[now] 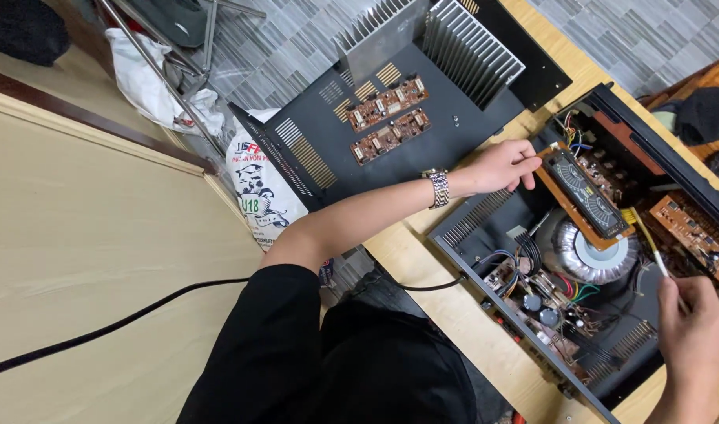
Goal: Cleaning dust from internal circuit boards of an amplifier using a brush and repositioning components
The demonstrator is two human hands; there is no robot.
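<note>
Gripping the upper corner of a long display board, the left hand is seen with its fingers pinched shut on the board's edge, while the right hand is closed around a thin white-tipped tool angled up toward the board's lower end. The board's long axis is laid diagonally between the two hands, with the left hand touching it and the right held apart. Below it a toroidal transformer is seated inside the open amplifier chassis, and a removed black cover lies beyond.
</note>
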